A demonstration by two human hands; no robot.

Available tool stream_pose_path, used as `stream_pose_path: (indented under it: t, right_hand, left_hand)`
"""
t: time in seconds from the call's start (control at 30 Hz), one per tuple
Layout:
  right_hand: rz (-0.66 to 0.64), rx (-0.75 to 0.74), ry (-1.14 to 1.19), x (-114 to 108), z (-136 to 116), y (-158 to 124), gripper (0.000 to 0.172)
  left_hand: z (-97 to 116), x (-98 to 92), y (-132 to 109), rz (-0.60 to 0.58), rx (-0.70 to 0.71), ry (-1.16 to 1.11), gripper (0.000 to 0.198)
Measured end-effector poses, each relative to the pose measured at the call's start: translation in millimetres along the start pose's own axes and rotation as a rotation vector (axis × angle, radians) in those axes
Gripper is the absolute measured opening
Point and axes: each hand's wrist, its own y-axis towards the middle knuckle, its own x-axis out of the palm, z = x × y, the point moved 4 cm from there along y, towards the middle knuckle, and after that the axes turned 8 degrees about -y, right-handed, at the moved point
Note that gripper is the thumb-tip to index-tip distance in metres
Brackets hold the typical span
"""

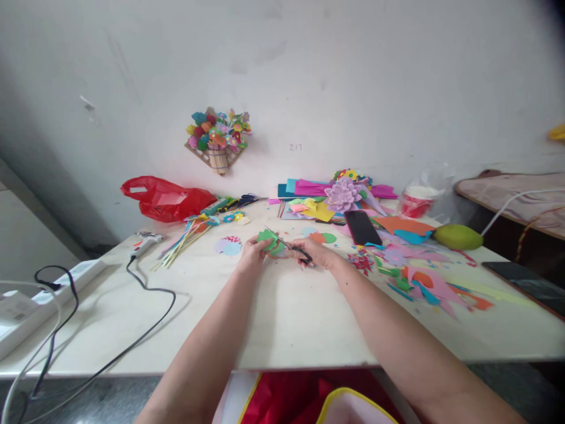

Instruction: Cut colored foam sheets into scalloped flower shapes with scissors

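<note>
My left hand pinches a green paper piece above the middle of the table. In my right hand is a pair of scissors with dark handles, its blades pointing left and touching the green piece. My fingers hide part of the blades. On the table left of my hands lie round paper cutouts in pale blue and pink. Just behind my right hand are more round cutouts, among them a green one and an orange one.
At left lie a glue gun with a black cord, a white power strip and a red plastic bag. Rightward are colourful scraps, a phone, a yellow-green fruit and a dark tablet-like device. A flower basket hangs on the wall.
</note>
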Motion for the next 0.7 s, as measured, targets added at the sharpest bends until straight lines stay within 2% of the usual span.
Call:
stream_pose_path:
  t: [0.17,0.37,0.7]
  right_hand:
    - [-0.026,-0.056,0.013,-2.1,5.7,0.4,0.031]
    - [0.028,-0.055,0.049,-5.5,6.0,0.5,0.031]
    - [0.100,-0.063,0.098,-9.7,11.2,6.3,0.034]
  left_hand:
    - [0.6,-0.6,-0.1,0.012,-0.006,-0.007,0.026]
    - [0.0,-4.1,-0.8,0.040,-0.037,0.013,0.028]
    - [-2.6,5.1,-2.9,-0.163,-0.056,0.157,0.032]
